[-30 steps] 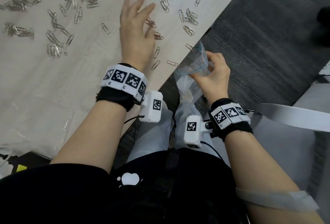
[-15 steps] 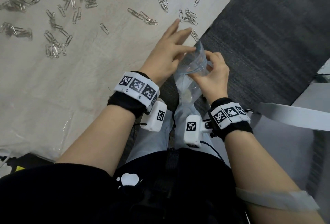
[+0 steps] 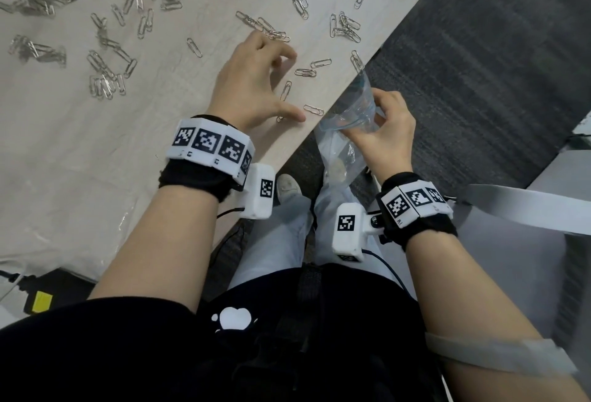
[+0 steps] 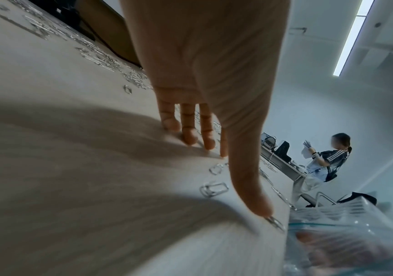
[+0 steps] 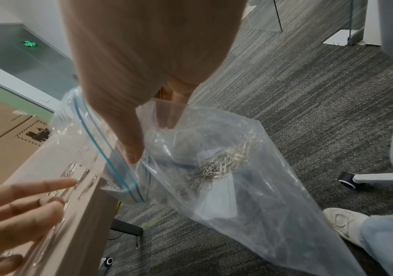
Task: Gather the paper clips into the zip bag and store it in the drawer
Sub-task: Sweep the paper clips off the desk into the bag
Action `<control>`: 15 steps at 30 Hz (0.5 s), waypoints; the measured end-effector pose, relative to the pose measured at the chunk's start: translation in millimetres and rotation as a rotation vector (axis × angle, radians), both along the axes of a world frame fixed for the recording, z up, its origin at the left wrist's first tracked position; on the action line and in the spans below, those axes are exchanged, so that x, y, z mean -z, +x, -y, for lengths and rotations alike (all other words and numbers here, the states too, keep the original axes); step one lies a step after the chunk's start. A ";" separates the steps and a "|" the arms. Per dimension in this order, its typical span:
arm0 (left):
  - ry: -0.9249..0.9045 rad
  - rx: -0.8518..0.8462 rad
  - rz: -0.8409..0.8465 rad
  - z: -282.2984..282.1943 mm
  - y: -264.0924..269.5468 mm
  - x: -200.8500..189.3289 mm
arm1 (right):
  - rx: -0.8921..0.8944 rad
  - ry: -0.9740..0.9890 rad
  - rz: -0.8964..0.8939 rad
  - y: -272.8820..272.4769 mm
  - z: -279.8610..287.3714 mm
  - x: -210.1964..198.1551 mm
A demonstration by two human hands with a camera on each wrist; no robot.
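Many silver paper clips (image 3: pixel 105 78) lie scattered over the pale table (image 3: pixel 96 161). My left hand (image 3: pixel 281 81) rests its curved fingertips on the table near the edge, among a few loose clips (image 3: pixel 305 72); its thumb tip touches the table beside one clip (image 4: pixel 274 223). It holds nothing that I can see. My right hand (image 3: pixel 374 116) pinches the rim of the clear zip bag (image 3: pixel 339 152), holding its mouth open just below the table edge. A heap of clips (image 5: pixel 216 168) lies inside the bag (image 5: pixel 250 205).
Grey carpet (image 3: pixel 479 65) runs to the right of the table. A chair caster (image 5: pixel 346 180) and my shoe (image 5: pixel 342 224) are below the bag. Cardboard boxes (image 5: pixel 6 134) stand beyond the table. Another person (image 4: pixel 325 164) stands far off.
Half a second ago my left hand was at the bag's mouth; it has moved back onto the table among the clips near the edge. The right hand has kept the bag in place.
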State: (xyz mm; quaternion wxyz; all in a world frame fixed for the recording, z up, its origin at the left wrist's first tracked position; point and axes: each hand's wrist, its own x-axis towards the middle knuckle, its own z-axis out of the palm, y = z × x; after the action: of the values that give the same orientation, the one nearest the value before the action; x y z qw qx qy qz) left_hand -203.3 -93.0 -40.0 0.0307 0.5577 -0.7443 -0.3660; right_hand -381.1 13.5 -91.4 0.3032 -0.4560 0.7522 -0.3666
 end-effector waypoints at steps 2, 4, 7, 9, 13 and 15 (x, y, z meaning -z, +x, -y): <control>-0.022 0.022 0.018 -0.6 -3.4 0.6 | -0.004 -0.005 -0.002 0.2 0.2 0.1; -0.053 0.026 0.010 -1.3 -9.1 1.3 | -0.005 -0.010 -0.003 0.2 0.3 -0.2; -0.070 0.006 -0.043 -1.1 -18.6 6.0 | -0.007 -0.017 -0.013 -0.4 0.1 -0.6; -0.087 -0.030 -0.081 -0.5 -26.2 9.7 | -0.006 -0.020 -0.013 -0.9 -0.1 -0.2; -0.112 -0.059 -0.119 1.6 -39.6 12.4 | 0.004 -0.031 -0.001 -1.3 -0.7 -0.1; -0.078 -0.096 -0.177 2.1 -38.5 11.5 | 0.005 -0.033 -0.001 -1.3 -1.0 -0.7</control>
State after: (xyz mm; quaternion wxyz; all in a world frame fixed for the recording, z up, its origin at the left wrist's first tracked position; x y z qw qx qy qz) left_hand -241.8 -95.1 -51.5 0.1355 0.5566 -0.7250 -0.3824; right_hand -382.4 14.4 -90.7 0.2946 -0.4590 0.7473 -0.3795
